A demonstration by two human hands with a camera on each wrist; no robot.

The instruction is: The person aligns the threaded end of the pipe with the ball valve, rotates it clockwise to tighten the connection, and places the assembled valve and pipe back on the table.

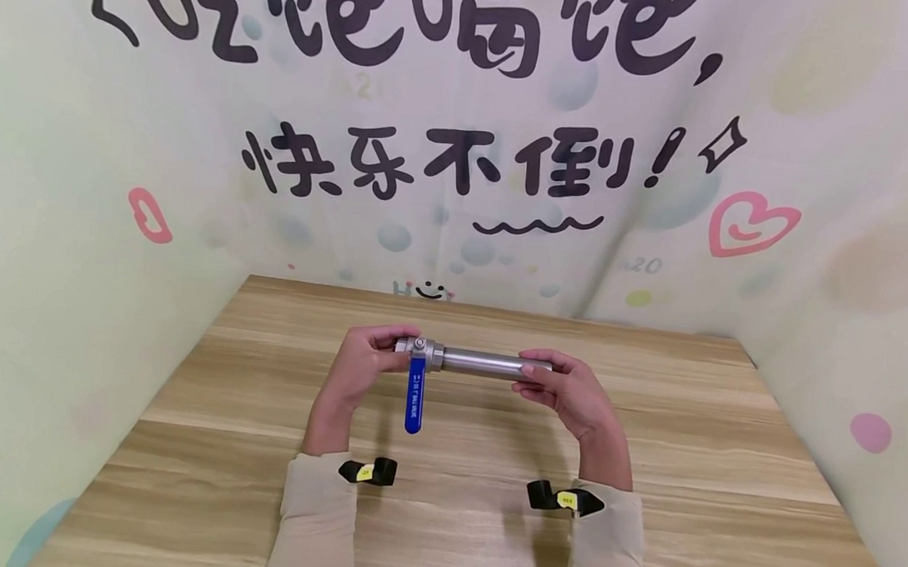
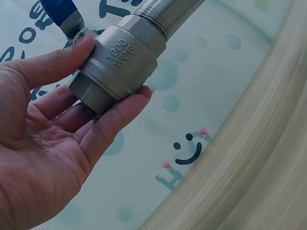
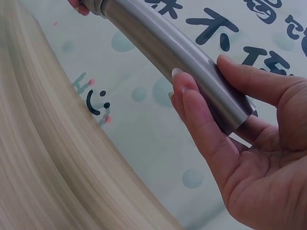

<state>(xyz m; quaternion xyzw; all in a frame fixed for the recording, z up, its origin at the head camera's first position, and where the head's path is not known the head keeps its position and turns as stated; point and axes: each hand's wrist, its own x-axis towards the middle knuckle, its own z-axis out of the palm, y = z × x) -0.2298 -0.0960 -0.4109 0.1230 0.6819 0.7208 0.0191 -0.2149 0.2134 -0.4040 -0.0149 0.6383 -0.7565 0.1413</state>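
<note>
A steel ball valve (image 1: 429, 354) with a blue lever handle (image 1: 416, 399) is held up over the table, joined at one end to a straight steel pipe (image 1: 484, 364). My left hand (image 1: 357, 363) grips the valve's free end between thumb and fingers. In the left wrist view, raised lettering "1000 WOG" shows on the valve body (image 2: 120, 62), and threads (image 2: 154, 20) are visible where the pipe meets it. With thumb and fingers around the pipe's far end, my right hand (image 1: 570, 392) holds it nearly level. The lever points toward me, square to the pipe.
Below lies a wood-grain table (image 1: 453, 517). A pale printed curtain (image 1: 440, 258) with large dark characters hangs behind it and along both sides. Black wrist mounts with yellow labels sit on the left sleeve (image 1: 314, 512) and right sleeve (image 1: 610, 539).
</note>
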